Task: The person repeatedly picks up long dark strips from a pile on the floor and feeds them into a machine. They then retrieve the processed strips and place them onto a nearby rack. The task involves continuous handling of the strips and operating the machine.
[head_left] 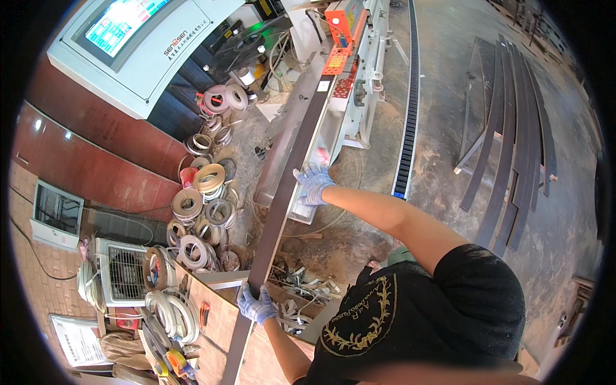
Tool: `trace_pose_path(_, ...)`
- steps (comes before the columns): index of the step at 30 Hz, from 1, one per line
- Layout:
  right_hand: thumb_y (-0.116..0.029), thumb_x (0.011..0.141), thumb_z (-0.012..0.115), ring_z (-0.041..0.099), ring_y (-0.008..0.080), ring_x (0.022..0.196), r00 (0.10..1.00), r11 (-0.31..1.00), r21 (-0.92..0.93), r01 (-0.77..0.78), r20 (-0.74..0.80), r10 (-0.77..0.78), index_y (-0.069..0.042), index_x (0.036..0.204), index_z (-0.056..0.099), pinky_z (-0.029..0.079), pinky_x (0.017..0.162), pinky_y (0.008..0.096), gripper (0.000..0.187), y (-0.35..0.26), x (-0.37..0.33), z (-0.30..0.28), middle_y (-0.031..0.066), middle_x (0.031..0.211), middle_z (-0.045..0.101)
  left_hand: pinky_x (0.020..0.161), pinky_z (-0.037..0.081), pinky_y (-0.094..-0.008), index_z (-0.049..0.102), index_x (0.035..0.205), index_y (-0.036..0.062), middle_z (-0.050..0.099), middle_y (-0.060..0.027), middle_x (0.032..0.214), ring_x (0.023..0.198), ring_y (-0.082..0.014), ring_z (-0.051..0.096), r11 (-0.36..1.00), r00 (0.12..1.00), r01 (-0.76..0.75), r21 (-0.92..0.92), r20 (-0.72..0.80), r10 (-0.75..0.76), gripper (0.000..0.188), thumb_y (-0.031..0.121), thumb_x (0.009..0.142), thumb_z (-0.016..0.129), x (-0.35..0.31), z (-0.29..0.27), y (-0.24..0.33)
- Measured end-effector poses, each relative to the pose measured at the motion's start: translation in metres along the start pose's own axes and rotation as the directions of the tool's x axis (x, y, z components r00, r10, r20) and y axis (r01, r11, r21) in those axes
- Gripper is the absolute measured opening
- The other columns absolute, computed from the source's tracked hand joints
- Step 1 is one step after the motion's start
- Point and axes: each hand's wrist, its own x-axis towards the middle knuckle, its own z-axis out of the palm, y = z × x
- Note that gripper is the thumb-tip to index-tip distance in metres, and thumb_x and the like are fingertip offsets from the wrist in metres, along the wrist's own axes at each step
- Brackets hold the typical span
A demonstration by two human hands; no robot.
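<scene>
A long, narrow dark board (282, 196) with a pale edge runs from the machine at the top down to the wooden table at the lower left. My left hand (258, 307), in a blue-and-white glove, grips the near part of this board across its width. Farther up, my gloved right hand (312, 183) presses against the board's right edge with its fingers spread. The far end of the board lies by an orange guard (337, 59) on the machine, where its tip is hard to make out.
Left of the board, rolls of edge-banding tape (208, 178) are piled on the floor. A pale machine housing with a screen (122, 27) stands at the upper left. A roller track (405, 128) runs along the right, beyond which several dark strips (510, 141) lie on a stand. Scraps litter the floor below.
</scene>
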Motion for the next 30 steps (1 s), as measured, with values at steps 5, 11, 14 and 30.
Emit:
trace_pose_path(5,-0.058,0.078,0.061,0.014,0.0406,0.143,1.0,1.0,-0.013,0.004,0.016,-0.003,-0.012,0.151,0.017,0.012,0.11,0.0641,0.097,0.0022,0.0019,-0.002,0.0232,0.154,0.018,0.09,0.051,-0.0389,0.064,0.116,0.0093,0.06,-0.0139,0.113,0.104,-0.0308,0.058,1.0,1.0,0.001,-0.021,-0.004,-0.001,0.056,0.012,0.064,0.083,0.0005,0.0018,0.0007)
trace_pose_path(11,-0.058,0.078,0.06,0.015,0.0404,0.143,1.0,1.0,-0.02,0.006,0.019,-0.006,-0.012,0.151,0.017,0.013,0.11,0.0636,0.096,0.0042,0.0027,-0.0016,0.0225,0.154,0.019,0.091,0.047,-0.0428,0.064,0.115,0.0068,0.06,-0.0187,0.112,0.103,-0.0358,0.057,0.999,1.0,-0.015,-0.041,0.009,0.016,0.049,0.021,0.071,0.079,0.0012,0.0029,-0.0012)
trace_pose_path(14,-0.058,0.078,0.06,0.015,0.0406,0.143,1.0,1.0,-0.023,0.004,0.021,-0.003,-0.012,0.151,0.017,0.012,0.11,0.0635,0.096,0.0046,0.0034,-0.0015,0.0226,0.153,0.02,0.091,0.048,-0.0418,0.064,0.115,0.0073,0.06,-0.0174,0.112,0.104,-0.0344,0.057,0.999,1.0,-0.018,-0.033,-0.001,0.018,0.051,0.018,0.068,0.08,0.0011,0.0057,-0.0035)
trace_pose_path(30,-0.055,0.079,0.062,0.013,0.0408,0.143,0.999,1.0,-0.024,0.012,0.04,-0.011,-0.012,0.152,0.014,0.011,0.111,0.0618,0.098,0.0056,0.0026,-0.0054,0.024,0.154,0.016,0.092,0.049,-0.0406,0.065,0.113,0.0088,0.061,-0.0147,0.113,0.105,-0.0318,0.058,0.999,1.0,0.028,-0.023,-0.004,-0.028,0.054,0.014,0.063,0.083,0.0022,0.0069,0.0014)
